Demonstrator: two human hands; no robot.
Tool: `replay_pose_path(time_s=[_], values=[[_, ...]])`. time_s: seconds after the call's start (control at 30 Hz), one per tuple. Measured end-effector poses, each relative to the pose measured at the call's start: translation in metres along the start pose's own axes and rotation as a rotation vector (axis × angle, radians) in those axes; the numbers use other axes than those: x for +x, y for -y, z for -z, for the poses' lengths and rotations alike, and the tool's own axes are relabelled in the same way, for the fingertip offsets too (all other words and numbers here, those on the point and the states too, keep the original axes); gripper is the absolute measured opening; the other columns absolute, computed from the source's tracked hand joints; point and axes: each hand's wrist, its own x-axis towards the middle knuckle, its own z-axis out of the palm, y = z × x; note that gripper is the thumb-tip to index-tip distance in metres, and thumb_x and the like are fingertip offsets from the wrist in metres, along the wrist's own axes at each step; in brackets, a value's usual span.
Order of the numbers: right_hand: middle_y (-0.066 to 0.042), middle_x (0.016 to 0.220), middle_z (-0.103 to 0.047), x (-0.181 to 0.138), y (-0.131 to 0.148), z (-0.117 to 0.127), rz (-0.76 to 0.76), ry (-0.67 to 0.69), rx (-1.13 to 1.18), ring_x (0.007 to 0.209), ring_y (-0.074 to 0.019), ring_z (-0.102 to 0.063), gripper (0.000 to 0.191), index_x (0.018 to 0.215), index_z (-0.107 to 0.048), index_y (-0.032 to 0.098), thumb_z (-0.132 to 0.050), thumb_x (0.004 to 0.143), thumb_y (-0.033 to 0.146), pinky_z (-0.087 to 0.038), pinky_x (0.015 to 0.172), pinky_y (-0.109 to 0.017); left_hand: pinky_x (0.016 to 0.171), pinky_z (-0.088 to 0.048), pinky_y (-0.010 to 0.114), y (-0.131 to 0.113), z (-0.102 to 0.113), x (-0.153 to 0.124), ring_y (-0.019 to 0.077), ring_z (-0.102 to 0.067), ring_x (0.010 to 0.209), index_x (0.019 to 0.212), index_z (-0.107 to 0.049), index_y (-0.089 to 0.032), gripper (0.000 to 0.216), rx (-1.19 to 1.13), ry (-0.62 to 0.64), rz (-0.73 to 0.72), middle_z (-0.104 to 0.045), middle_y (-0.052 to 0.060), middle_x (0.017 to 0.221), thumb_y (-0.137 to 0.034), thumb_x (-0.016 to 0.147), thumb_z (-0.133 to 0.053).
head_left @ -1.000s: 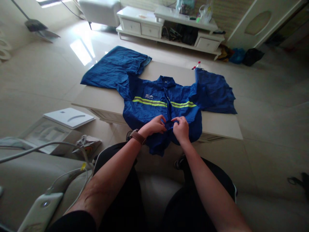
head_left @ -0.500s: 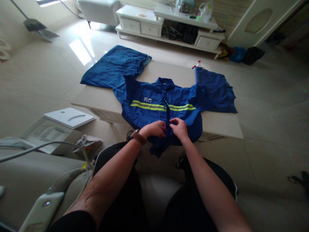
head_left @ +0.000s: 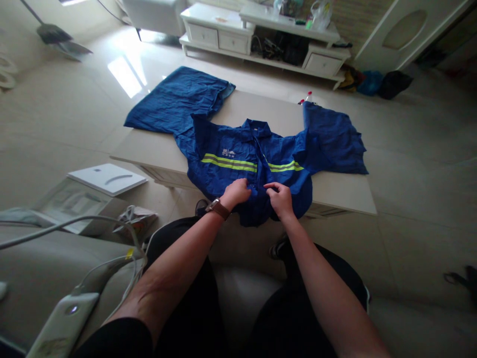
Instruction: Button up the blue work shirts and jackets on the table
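A blue work jacket (head_left: 227,171) with a yellow reflective stripe lies front up on a low beige table (head_left: 156,149), collar away from me, its hem hanging over the near edge. My left hand (head_left: 237,192), a brown watch on its wrist, pinches the jacket's left front edge near the hem. My right hand (head_left: 280,199) pinches the right front edge just beside it. Both hands meet at the jacket's centre opening.
A blue garment (head_left: 179,99) lies on the table's far left and another blue cloth (head_left: 333,136) at its right. A small bottle (head_left: 308,95) stands behind. A white box (head_left: 106,178) sits at left; a white TV cabinet (head_left: 261,40) stands beyond. Cables and a white device (head_left: 63,323) lie beside me.
The hanging hem has been drawn up closer to the table edge. Both hands stayed together at the front opening and shifted slightly up the jacket.
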Motion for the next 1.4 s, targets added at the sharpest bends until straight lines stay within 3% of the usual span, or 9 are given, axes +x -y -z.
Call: replay_pose_path(time_s=[0.1,0.2,0.4,0.77,1.03,1.13,1.2,1.3,1.4], values=[[-0.005,0.075,-0.074,-0.002,-0.004,-0.002,0.022,0.001,-0.046,0.068,-0.0203,-0.059,0.028,0.084,-0.08,0.018,-0.061,0.071,0.034,-0.044,0.068,-0.031,0.104,-0.046,0.053,-0.001,-0.014,0.002,0.0347,-0.064,0.121,0.128,-0.067,-0.019,0.04,0.11,-0.054,0.051,-0.064,0.018,0.137,-0.029,0.092,-0.052],[-0.004,0.07,-0.07,-0.003,-0.009,-0.005,0.034,0.021,-0.094,0.063,-0.018,-0.055,0.029,0.086,-0.08,0.017,-0.064,0.073,0.037,-0.042,0.065,-0.03,0.104,-0.043,0.057,-0.004,-0.027,0.004,0.0346,-0.064,0.119,0.128,-0.066,-0.02,0.038,0.155,-0.096,0.067,-0.062,0.017,0.135,-0.028,0.096,-0.047],[0.003,0.054,-0.052,0.0,-0.015,-0.009,0.036,0.055,-0.136,0.052,-0.0147,-0.043,0.037,0.096,-0.081,0.015,-0.065,0.076,0.042,-0.033,0.056,-0.029,0.104,-0.039,0.048,-0.013,-0.04,0.003,0.0297,-0.062,0.116,0.111,-0.066,-0.017,0.031,0.219,-0.206,-0.056,-0.066,0.015,0.12,-0.017,0.099,-0.038],[0.005,0.046,-0.045,-0.001,-0.009,-0.003,0.034,0.039,-0.08,0.045,-0.0132,-0.036,0.039,0.095,-0.082,0.015,-0.061,0.076,0.04,-0.03,0.051,-0.028,0.098,-0.042,0.043,-0.01,-0.035,0.002,0.0317,-0.062,0.111,0.11,-0.066,-0.011,0.033,0.242,-0.124,-0.085,-0.066,0.02,0.116,-0.01,0.098,-0.035],[0.008,0.045,-0.038,0.003,-0.01,-0.007,-0.001,0.052,0.047,0.044,-0.0105,-0.028,0.043,0.098,-0.082,0.013,-0.062,0.076,0.043,-0.026,0.048,-0.026,0.087,-0.049,0.03,-0.011,-0.02,0.011,0.0209,-0.064,0.095,0.101,-0.068,-0.013,0.026,-0.096,-0.166,-0.215,-0.072,0.011,0.102,-0.003,0.089,-0.048],[0.006,0.047,-0.045,0.005,-0.01,-0.008,0.013,0.053,0.054,0.045,-0.0108,-0.032,0.041,0.099,-0.081,0.013,-0.064,0.077,0.043,-0.032,0.05,-0.026,0.083,-0.05,0.028,-0.012,-0.014,0.014,0.0175,-0.064,0.085,0.094,-0.07,-0.013,0.023,-0.269,-0.152,-0.241,-0.073,0.007,0.093,-0.004,0.085,-0.051],[0.002,0.056,-0.059,0.005,-0.01,-0.009,0.048,0.042,0.056,0.052,-0.0137,-0.046,0.038,0.098,-0.081,0.015,-0.065,0.077,0.041,-0.043,0.058,-0.028,0.083,-0.051,0.028,-0.011,-0.011,0.014,0.0164,-0.063,0.082,0.091,-0.07,-0.013,0.02,-0.344,-0.143,-0.256,-0.073,0.006,0.089,-0.005,0.083,-0.053],[-0.006,0.083,-0.075,0.003,-0.007,-0.01,0.134,0.012,0.076,0.079,-0.0211,-0.066,0.03,0.094,-0.081,0.017,-0.066,0.077,0.037,-0.052,0.082,-0.033,0.082,-0.051,0.028,-0.009,-0.008,0.012,0.0163,-0.063,0.08,0.087,-0.071,-0.013,0.018,-0.406,-0.133,-0.27,-0.072,0.005,0.086,-0.007,0.081,-0.056],[-0.01,0.096,-0.077,0.002,-0.004,-0.01,0.183,-0.023,0.061,0.095,-0.0244,-0.07,0.026,0.091,-0.081,0.018,-0.067,0.077,0.034,-0.052,0.094,-0.036,0.082,-0.052,0.028,-0.01,-0.007,0.012,0.0163,-0.063,0.08,0.084,-0.071,-0.014,0.017,-0.454,-0.137,-0.259,-0.073,0.005,0.084,-0.007,0.078,-0.057]])
